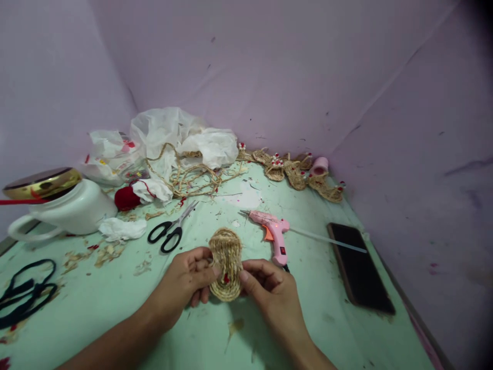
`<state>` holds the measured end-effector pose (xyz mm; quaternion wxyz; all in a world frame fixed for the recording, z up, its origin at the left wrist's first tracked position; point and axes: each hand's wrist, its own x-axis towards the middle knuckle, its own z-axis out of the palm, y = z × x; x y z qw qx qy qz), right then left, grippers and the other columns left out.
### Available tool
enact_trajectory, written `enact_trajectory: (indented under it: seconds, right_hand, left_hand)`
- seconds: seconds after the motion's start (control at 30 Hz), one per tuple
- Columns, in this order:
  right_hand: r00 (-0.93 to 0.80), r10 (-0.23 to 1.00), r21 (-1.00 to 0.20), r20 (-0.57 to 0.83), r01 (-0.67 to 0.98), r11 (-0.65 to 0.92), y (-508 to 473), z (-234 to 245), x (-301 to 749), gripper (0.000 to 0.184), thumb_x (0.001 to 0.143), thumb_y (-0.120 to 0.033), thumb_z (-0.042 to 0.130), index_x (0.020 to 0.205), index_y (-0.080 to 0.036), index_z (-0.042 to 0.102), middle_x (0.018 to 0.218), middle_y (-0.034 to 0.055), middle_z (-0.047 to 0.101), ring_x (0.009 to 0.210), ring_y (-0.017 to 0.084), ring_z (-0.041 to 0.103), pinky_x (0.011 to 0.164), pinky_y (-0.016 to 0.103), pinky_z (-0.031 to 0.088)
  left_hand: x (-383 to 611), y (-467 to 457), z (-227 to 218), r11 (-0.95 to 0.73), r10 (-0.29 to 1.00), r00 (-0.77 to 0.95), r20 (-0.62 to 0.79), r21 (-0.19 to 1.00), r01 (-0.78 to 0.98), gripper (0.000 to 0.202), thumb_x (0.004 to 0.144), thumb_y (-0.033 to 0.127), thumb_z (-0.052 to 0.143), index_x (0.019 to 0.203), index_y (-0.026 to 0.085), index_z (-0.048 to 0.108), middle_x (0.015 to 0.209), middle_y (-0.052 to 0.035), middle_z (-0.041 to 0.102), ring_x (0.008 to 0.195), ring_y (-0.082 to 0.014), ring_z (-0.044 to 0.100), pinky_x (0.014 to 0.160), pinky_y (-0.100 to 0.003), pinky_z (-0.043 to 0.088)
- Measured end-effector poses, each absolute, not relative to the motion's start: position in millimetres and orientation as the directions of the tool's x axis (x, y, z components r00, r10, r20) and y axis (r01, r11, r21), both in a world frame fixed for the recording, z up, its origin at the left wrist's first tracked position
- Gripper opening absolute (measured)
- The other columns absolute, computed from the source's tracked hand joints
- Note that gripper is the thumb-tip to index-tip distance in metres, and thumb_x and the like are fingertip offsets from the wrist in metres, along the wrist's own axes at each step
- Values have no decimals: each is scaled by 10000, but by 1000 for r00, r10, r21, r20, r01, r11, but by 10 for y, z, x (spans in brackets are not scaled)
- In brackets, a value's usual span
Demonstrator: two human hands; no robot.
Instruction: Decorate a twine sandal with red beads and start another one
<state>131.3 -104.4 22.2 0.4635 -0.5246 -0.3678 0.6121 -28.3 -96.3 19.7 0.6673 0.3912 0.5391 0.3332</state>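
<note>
Between my hands is a small slipper of coiled straw rope (pixel 226 257), raised a little over the green tabletop, with a red spot near its lower end. My left hand (pixel 194 275) pinches its left edge, thumb on top. From the right, my right hand (pixel 265 285) holds the opposite edge between thumb and fingers. Just beyond lies a pink hot glue gun (pixel 271 231) on its side, a long clear glue stick (pixel 327 240) poking out of its back. Black-handled scissors (pixel 171 228) rest partly open to the left of the slipper.
A white mug (pixel 82 208) with a gold-rimmed lid stands left, beside red yarn (pixel 127 198). Plastic bags (pixel 165 133) and loose straw rope (pixel 196 180) lie at the back. Several straw slippers (pixel 295 174) line the wall. A phone (pixel 360 267) lies right, black cord (pixel 29 293) left.
</note>
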Motion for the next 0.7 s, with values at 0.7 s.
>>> enact_trajectory:
  seconds: [0.7]
  right_hand:
    - [-198,886,-819,-419,-340,-463,-1038,31,1348,267,630,-364,736,701,-141,606,583,11,640,508,131,592,498,253,478]
  left_hand:
    - [-231,-993,302,416,905,160,-393,896,-154,330,542,304,752,790,126,626,671,-31,643,600,-130,560,552,-222,439]
